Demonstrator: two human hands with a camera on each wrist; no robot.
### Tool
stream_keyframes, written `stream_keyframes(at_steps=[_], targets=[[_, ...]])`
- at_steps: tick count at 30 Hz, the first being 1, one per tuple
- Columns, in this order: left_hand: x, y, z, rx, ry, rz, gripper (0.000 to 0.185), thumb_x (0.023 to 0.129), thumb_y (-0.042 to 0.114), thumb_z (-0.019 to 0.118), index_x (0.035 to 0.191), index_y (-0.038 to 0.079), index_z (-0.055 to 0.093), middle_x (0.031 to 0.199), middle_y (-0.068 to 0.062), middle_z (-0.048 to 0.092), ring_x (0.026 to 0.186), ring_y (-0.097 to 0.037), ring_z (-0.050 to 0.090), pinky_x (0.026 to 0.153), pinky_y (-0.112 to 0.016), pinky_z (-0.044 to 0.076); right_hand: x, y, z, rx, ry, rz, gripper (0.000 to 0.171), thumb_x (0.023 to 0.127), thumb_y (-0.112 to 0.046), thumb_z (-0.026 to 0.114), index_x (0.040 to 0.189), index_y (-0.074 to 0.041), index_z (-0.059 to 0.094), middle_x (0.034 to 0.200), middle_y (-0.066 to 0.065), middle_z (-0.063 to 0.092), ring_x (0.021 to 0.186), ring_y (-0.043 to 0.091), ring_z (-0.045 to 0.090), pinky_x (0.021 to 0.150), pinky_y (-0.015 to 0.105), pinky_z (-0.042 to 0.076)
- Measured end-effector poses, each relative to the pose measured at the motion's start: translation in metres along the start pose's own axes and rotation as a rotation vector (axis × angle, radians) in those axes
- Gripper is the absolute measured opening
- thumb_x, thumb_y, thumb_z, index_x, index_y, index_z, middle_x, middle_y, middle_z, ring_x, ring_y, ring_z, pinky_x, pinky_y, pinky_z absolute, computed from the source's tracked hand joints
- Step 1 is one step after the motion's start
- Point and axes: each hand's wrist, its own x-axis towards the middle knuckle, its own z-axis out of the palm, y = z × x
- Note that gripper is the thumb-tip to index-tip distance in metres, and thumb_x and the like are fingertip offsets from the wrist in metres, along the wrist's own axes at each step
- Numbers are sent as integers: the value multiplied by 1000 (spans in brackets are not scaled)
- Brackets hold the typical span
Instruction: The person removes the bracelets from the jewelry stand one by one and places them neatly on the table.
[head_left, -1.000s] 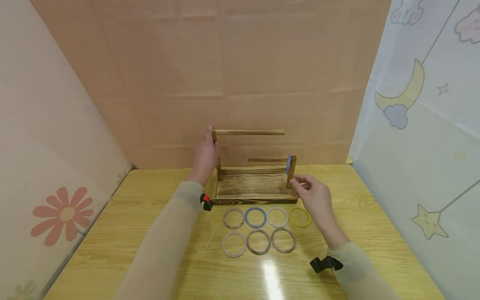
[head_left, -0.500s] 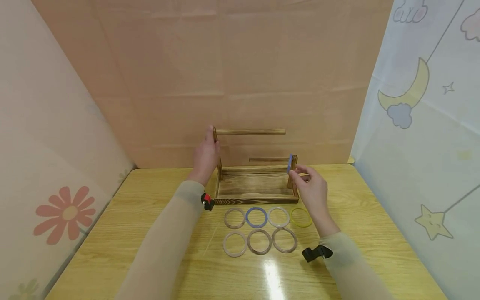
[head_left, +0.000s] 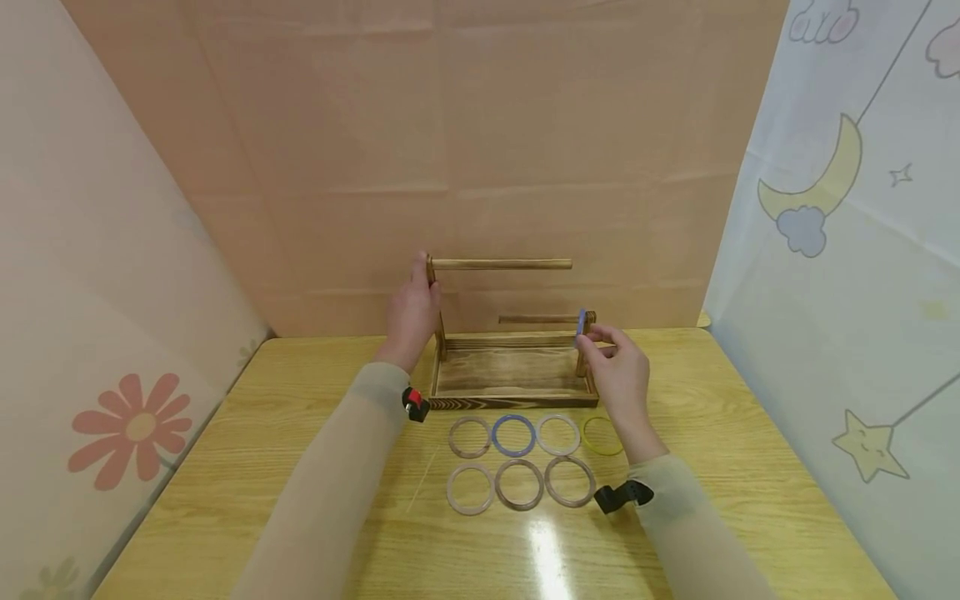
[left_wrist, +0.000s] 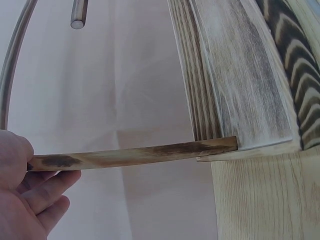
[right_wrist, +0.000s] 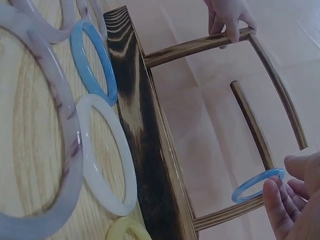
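Observation:
A dark-grained wooden bangle stand (head_left: 517, 402) has a tray base, a tall left post (left_wrist: 130, 156) with an upper rod (head_left: 501, 264), and a shorter right post carrying a lower rod (head_left: 534, 320). My left hand (head_left: 411, 312) grips the top of the tall post. On the lower rod, up against the right post, hangs a blue bangle (right_wrist: 248, 191). My right hand (head_left: 624, 375) pinches that bangle's near edge between thumb and fingers. The upper rod bears nothing.
In front of the stand, several bangles lie in two rows on the wooden table (head_left: 300, 433), among them a blue one (head_left: 513, 435), a white one (head_left: 558, 435) and a yellow one (head_left: 602, 436). A tan cloth (head_left: 330, 167) hangs behind.
My right hand has moved up and slightly inward from beside the right post to the hanging blue bangle and taken hold of it. My left hand stays on the tall post.

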Motion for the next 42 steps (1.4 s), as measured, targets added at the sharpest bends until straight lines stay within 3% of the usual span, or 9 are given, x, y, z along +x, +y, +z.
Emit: stream_keyframes(at_steps=[6, 13, 22, 32, 42], targets=[[1, 0, 0, 3, -3, -11, 57, 118, 21, 58, 165, 4, 32, 72, -12, 57, 54, -27, 50, 53, -42, 41, 3, 2, 6, -12, 7, -12, 37, 104, -31, 82, 130, -5, 77, 117, 9, 79, 88, 29, 76, 59, 19, 54], [1, 0, 1, -21, -9, -35, 58, 116, 19, 61, 165, 7, 32, 75, -12, 60, 55, -27, 51, 52, -42, 41, 7, 6, 10, -59, 25, 6, 33, 103, -30, 83, 126, -6, 79, 115, 7, 81, 81, 12, 71, 58, 19, 52], [0, 0, -2, -10, -15, -44, 58, 117, 21, 59, 167, 7, 32, 75, -12, 60, 55, -27, 51, 52, -43, 40, 6, 8, 14, -77, -3, -1, 31, 104, -28, 83, 125, -5, 79, 114, 10, 81, 86, 23, 72, 59, 22, 50], [2, 4, -1, -4, -40, -43, 55, 118, 24, 56, 165, 10, 31, 80, -11, 63, 56, -27, 54, 53, -43, 44, 6, 14, 12, -1, -35, 14, 29, 104, -20, 82, 125, -1, 76, 110, 16, 80, 69, 5, 70, 57, 20, 55], [1, 9, 2, 0, -45, -57, 57, 118, 24, 57, 167, 10, 30, 78, -11, 60, 57, -27, 51, 54, -42, 41, 5, 17, 10, -7, -16, 13, 25, 104, -21, 82, 121, -3, 78, 101, 17, 81, 65, 2, 70, 54, 20, 52]])
